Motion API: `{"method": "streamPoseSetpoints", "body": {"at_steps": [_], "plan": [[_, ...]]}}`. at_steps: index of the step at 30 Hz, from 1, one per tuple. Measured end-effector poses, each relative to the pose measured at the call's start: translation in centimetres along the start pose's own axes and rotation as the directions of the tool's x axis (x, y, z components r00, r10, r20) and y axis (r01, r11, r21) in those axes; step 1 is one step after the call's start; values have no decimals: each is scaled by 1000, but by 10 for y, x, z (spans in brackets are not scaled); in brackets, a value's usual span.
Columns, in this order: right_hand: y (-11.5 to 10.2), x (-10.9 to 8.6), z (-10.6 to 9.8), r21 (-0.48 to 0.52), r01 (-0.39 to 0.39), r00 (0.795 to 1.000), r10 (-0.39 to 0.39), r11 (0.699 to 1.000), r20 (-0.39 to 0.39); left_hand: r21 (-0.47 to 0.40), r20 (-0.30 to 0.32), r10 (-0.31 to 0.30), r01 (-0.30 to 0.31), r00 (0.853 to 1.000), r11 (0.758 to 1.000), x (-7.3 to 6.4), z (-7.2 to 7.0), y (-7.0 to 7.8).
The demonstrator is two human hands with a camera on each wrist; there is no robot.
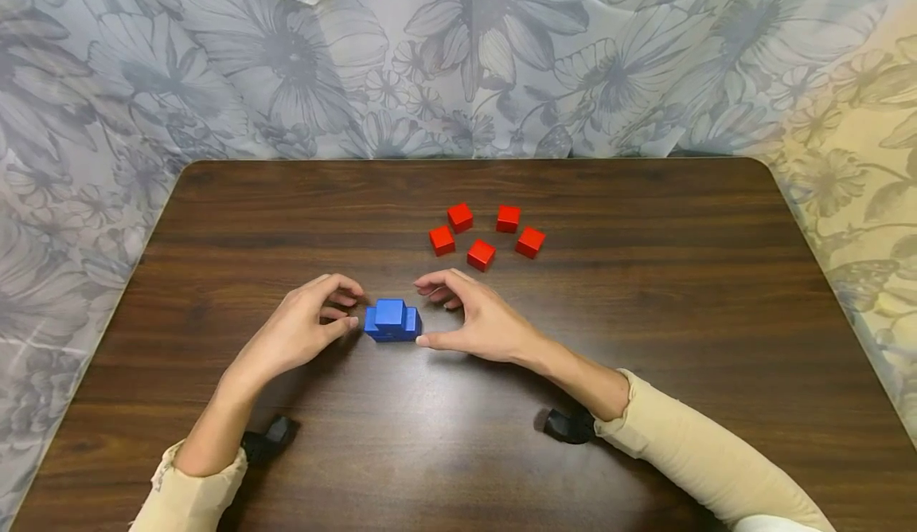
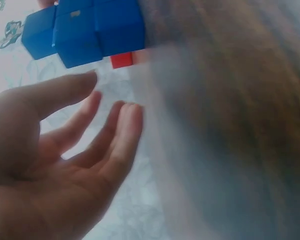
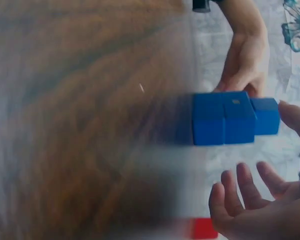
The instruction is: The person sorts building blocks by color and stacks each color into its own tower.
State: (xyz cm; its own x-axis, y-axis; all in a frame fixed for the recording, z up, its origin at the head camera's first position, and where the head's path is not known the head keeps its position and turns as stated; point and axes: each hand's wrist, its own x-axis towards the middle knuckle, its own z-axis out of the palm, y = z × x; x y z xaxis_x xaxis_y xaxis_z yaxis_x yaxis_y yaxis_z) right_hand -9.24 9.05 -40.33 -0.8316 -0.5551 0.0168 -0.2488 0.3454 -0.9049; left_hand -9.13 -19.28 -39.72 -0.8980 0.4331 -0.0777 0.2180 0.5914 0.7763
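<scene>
Several blue cubes (image 1: 391,321) stand stacked together on the table, with one cube (image 1: 390,312) raised above the others. My left hand (image 1: 308,321) is just left of the stack, fingers loosely bent and holding nothing. In the left wrist view a gap shows between its fingertips (image 2: 135,112) and the blue cubes (image 2: 100,32). On the other side, my right hand (image 1: 487,321) curves toward the stack with thumb and fingers spread apart. Its thumb tip lies very close to the stack; whether it touches I cannot tell. The right wrist view shows the blue cubes (image 3: 225,120) from the side.
Beyond the hands, several loose red cubes (image 1: 481,255) lie scattered on the brown wooden table (image 1: 645,261). A floral cloth (image 1: 458,62) hangs behind the table's far edge. Black wrist-camera mounts (image 1: 569,426) show by the sleeves (image 1: 688,436).
</scene>
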Motion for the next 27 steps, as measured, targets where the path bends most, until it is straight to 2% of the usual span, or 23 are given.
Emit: {"method": "streamPoseSetpoints", "body": {"at_steps": [6, 16, 21, 27], "plan": [[-3, -1, -15, -15, 24, 999, -24, 1000, -28, -39, -86, 16, -20, 996, 999, 0, -9, 9], [-4, -10, -35, -8, 63, 994, -64, 998, -87, -20, -163, 83, -88, 983, 996, 6, -19, 27], [-3, -15, -49, -29, 69, 989, -72, 997, -129, -18, -176, 136, -141, 975, 990, 11, -22, 42], [-2, -22, -65, -63, 64, 981, -74, 996, -180, -22, -162, 205, -211, 965, 977, 18, -19, 66]]}}
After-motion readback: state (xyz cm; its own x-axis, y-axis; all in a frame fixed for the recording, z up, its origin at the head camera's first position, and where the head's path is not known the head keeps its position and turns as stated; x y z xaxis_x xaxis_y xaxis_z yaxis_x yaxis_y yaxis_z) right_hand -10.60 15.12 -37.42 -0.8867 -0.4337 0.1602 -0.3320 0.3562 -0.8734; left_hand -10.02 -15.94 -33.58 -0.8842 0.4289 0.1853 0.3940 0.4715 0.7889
